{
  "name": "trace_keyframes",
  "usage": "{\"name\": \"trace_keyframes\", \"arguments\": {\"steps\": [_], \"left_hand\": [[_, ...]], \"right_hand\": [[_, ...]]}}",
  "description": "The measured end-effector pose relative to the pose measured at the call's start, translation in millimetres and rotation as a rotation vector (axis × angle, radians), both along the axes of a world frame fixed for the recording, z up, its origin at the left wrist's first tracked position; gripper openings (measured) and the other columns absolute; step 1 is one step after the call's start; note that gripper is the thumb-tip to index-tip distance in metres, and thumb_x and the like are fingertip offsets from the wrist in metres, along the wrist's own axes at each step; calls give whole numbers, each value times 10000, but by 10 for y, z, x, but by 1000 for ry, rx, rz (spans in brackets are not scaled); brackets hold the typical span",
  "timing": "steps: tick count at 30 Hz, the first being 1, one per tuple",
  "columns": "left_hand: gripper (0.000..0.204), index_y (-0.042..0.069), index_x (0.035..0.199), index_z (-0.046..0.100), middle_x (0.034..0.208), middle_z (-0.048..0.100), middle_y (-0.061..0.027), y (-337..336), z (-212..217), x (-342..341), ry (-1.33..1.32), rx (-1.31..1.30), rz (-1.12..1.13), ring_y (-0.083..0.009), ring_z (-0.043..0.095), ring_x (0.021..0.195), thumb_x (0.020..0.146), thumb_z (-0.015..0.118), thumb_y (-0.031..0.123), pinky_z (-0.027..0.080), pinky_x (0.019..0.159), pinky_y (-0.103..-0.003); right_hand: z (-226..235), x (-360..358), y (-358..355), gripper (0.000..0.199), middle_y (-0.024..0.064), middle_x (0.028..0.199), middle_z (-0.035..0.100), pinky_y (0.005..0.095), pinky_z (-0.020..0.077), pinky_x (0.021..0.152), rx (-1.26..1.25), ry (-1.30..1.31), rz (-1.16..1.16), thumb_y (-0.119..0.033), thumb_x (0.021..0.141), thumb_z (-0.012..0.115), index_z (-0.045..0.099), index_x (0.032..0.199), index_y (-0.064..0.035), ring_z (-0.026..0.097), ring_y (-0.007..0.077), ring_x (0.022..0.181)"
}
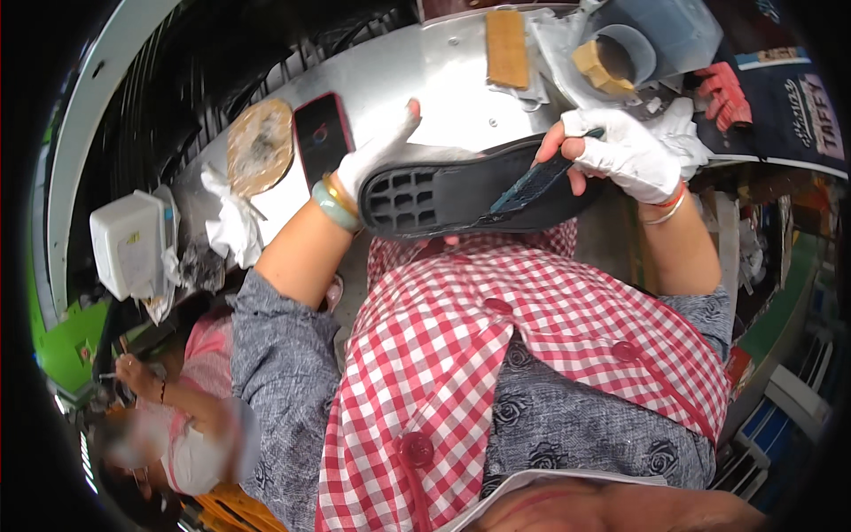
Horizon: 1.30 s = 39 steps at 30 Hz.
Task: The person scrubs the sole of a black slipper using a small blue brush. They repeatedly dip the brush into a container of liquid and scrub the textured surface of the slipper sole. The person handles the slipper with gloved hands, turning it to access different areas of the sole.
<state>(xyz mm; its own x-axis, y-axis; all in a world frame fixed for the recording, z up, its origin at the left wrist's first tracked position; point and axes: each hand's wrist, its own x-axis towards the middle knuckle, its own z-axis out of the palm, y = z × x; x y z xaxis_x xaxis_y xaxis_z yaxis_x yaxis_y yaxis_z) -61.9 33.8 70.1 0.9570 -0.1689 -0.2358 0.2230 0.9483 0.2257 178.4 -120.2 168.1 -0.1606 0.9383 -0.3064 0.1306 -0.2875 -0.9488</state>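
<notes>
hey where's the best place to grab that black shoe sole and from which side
Probably the heel end of the black shoe sole, from the person's left, where the left hand already cups it. The sole lies crosswise, tread up, and that end is broad with a gridded tread. The right hand works a dark strip at the other end.

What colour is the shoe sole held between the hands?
Black: the shoe sole, with a grid-patterned heel, shows best in the head view, held by the white-gloved left hand and right hand.

Gloved left hand [377, 155] grips the black shoe sole [470, 191]; gloved right hand [625, 151] presses its other end.
</notes>
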Motion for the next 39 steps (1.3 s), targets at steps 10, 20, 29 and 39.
{"name": "trace_keyframes", "arguments": {"steps": [10, 20, 29, 39], "left_hand": [[562, 75, 1392, 365, 1383, 432, -162, 261, 173, -115, -158, 634, 707, -328, 405, 1283, 859, 537, 123, 328, 1035, -572], [624, 170, 1378, 413, 1374, 436, -129, -338, -236, -282, 171, -37, 649, -423, 362, 1289, 913, 366, 584, 500, 799, -520], [564, 184, 1331, 462, 1270, 540, -86, -466, -86, -131, 288, 98, 631, -381, 556, 1077, 923, 359, 560, 493, 635, -394], [622, 145, 1331, 456, 1290, 507, -153, -492, 165, 349, -29, 11, 598, -423, 495, 1134, 862, 522, 548, 497, 706, -497]], "right_hand": [[-22, 835, -322, 314, -30, 680, 601, 160, 301, 477, 445, -277, -889, -356, 953, 534, 669, 1037, -86, 467, -8, 530], [-285, 1012, -205, 244, -9, 808, 643, 182, 402, 507, 363, -296, -997, -262, 923, 601, 679, 966, -35, 513, 42, 513], [-347, 1117, -269, 258, 11, 766, 646, 182, 377, 455, 264, -107, -1030, -265, 936, 566, 673, 956, -32, 542, 50, 496], [-58, -235, 39, 234, 8, 748, 639, 155, 392, 473, 431, 240, -793, -234, 959, 520, 639, 948, -33, 590, 43, 579]]}}
